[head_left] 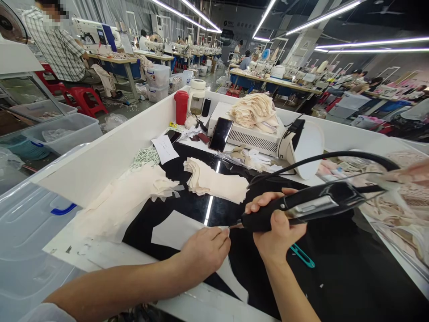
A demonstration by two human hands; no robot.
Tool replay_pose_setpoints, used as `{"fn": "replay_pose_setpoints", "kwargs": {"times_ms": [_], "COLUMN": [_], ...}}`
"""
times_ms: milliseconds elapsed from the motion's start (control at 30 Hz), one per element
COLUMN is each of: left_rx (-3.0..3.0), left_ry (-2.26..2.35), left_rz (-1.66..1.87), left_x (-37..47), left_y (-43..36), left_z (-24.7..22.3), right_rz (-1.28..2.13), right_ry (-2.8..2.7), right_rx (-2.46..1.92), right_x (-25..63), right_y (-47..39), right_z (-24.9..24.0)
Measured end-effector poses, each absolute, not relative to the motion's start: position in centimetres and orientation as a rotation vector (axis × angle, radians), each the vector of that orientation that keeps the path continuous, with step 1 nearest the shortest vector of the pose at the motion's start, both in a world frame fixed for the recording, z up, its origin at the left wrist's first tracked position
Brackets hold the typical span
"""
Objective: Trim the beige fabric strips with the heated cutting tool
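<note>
My right hand (276,228) is wrapped round a black corded handheld tool (311,203), whose thin metal tip points left. Close to that tip, the curled fingers of my left hand (209,248) press on a white cut piece (174,230) lying on the black glossy surface (335,277). The fingertips and the tool tip nearly meet; whether they touch is unclear. Beyond them sits a stack of cream fabric pieces (216,181). Another pale stack (124,201) rests at the left. A teal cutter (302,256) lies beside my right wrist.
A phone (221,134) leans against a white box (248,138) with folded fabric on top. A red cup (181,107) and a jar stand at the back left. Another person's hand (414,173) shows at the right edge, near the cord. White walls border the table.
</note>
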State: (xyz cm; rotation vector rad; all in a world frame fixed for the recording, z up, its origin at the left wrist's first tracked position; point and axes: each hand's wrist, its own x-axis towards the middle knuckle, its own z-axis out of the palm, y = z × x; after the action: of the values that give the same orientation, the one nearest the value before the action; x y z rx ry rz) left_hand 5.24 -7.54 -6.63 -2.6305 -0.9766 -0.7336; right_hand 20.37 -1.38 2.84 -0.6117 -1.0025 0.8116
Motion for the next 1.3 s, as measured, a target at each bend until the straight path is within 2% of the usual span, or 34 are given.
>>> {"fn": "replay_pose_setpoints", "kwargs": {"times_ms": [167, 400, 600, 733, 933, 1300], "left_rx": [-2.641, -2.69, -2.857, -2.982, -2.999, -2.997], "left_ry": [-0.986, -1.02, -0.699, -0.497, -0.544, -0.608], "left_rz": [-0.757, -0.612, -0.834, -0.851, -0.733, -0.798], "left_x": [4.8, 3.2, 3.5, 4.0, 3.7, 3.5], "left_y": [-7.2, -5.8, -6.7, -7.4, -7.2, -7.2], "left_z": [-6.0, -4.6, -2.5, -2.6, -3.5, -3.6], "right_rz": [0.8, 0.772, 0.783, 0.785, 0.782, 0.769], "right_ry": [-1.0, -0.999, -0.988, -0.99, -1.018, -1.05], "right_rx": [-0.65, -0.671, -0.658, -0.64, -0.616, -0.628], "right_x": [22.0, 23.4, 23.7, 23.6, 23.6, 23.4], "right_y": [-2.5, -5.3, -7.2, -7.7, -7.7, -7.7], "right_z": [3.6, 4.0, 3.8, 3.5, 2.8, 2.1]}}
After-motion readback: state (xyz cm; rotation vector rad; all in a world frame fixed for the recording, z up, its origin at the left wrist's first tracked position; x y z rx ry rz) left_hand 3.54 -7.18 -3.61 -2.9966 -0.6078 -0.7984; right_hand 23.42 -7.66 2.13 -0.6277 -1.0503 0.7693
